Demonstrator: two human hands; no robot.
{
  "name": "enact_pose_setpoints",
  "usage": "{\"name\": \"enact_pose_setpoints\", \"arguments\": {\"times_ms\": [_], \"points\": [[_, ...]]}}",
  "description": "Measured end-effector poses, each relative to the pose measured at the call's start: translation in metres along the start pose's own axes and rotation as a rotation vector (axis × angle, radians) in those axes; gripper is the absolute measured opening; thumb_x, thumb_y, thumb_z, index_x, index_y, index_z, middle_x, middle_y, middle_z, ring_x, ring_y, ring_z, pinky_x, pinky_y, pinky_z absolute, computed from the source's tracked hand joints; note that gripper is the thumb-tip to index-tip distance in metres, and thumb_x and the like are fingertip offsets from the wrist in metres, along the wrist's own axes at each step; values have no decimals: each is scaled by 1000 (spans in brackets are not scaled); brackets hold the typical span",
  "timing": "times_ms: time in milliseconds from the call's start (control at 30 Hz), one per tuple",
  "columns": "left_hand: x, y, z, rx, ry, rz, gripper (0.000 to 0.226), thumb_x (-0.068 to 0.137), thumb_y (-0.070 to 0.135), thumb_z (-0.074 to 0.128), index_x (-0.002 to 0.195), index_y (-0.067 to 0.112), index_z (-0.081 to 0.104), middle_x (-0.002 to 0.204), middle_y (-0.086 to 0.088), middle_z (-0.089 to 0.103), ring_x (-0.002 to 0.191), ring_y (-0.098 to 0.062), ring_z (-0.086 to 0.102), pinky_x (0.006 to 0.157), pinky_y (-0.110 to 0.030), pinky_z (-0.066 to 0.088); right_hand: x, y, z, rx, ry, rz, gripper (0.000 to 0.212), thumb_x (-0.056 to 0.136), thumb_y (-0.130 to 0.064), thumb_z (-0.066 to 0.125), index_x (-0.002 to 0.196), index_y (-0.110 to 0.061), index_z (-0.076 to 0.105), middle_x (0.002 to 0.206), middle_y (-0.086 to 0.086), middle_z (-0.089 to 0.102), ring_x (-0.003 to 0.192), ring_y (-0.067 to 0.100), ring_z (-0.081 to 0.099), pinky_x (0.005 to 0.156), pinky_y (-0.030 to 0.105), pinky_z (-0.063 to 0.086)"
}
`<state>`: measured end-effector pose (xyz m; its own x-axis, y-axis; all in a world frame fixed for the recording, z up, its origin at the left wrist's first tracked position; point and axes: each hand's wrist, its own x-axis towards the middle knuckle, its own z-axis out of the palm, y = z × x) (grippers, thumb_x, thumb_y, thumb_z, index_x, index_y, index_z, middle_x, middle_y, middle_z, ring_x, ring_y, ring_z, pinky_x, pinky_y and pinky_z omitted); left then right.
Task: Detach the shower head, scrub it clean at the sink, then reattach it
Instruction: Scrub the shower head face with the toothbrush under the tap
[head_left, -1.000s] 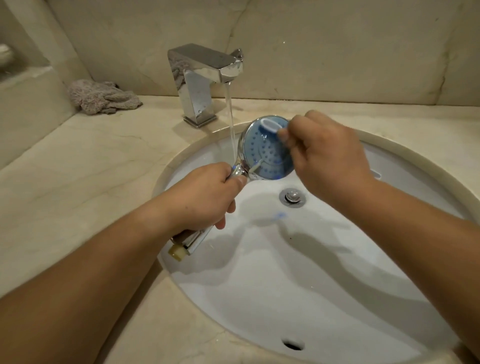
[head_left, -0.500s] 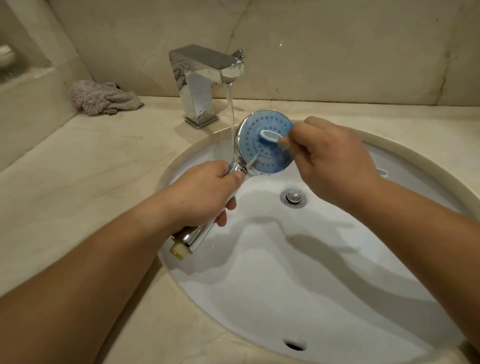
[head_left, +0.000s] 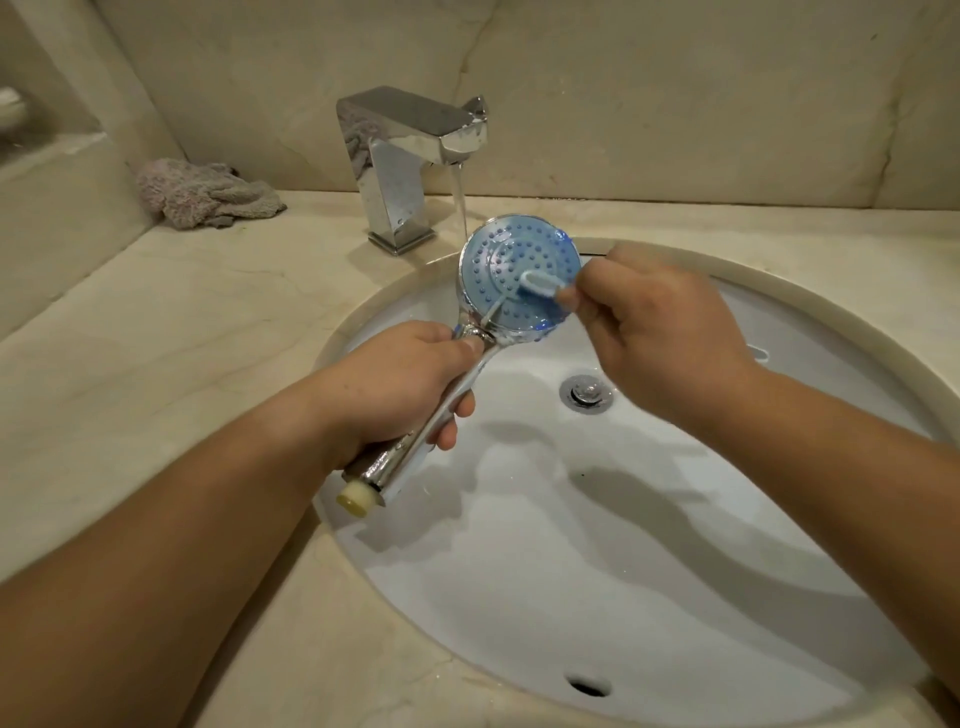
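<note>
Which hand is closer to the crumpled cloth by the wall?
Left. The left hand grips the shower head handle over the sink's left edge, on the cloth's side. The right hand holds the toothbrush farther right, beyond the shower head.

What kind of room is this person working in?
Most likely a bathroom. A white oval sink is set into a beige stone counter, a chrome faucet runs water, and the left hand holds a detached shower head over the sink.
</note>
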<state>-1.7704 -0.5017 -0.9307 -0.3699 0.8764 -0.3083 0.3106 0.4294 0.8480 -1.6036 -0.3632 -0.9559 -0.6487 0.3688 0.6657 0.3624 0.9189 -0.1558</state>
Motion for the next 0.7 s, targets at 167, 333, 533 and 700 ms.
{"name": "enact_pose_setpoints", "arguments": {"times_ms": [167, 333, 533, 700], "points": [[0, 0, -2, -5, 2, 6, 29, 108, 30, 46, 91, 9, 55, 65, -4, 64, 44, -19, 55, 50, -27, 45, 0, 1, -1, -16, 9, -9, 25, 94, -30, 48, 77, -12, 54, 73, 6, 52, 59, 32, 49, 49, 30, 34], [0, -1, -2, -27, -3, 1, 29, 108, 29, 45, 90, 9, 55, 64, -5, 63, 43, -19, 54, 50, -28, 44, -6, 0, 2, -10, -33, -83, 26, 96, -29, 48, 77, -12, 53, 72, 5, 52, 60, 31, 48, 48, 31, 36], [0, -2, -2, -29, -4, 12, 29, 108, 29, 45, 90, 9, 55, 64, -4, 63, 44, -19, 54, 49, -28, 44, -7, 12, -1, 20, -18, -40, 28, 96, -29, 49, 76, -10, 53, 71, 2, 48, 59, 30, 47, 49, 31, 37], [1, -1, -3, -57, 4, 14, 28, 108, 30, 46, 91, 9, 54, 64, -4, 62, 44, -20, 54, 49, -28, 43, 1, 21, -5, 15, 56, 137, 26, 97, -28, 50, 75, -15, 48, 72, -5, 39, 61, 30, 45, 52, 35, 37]]}}
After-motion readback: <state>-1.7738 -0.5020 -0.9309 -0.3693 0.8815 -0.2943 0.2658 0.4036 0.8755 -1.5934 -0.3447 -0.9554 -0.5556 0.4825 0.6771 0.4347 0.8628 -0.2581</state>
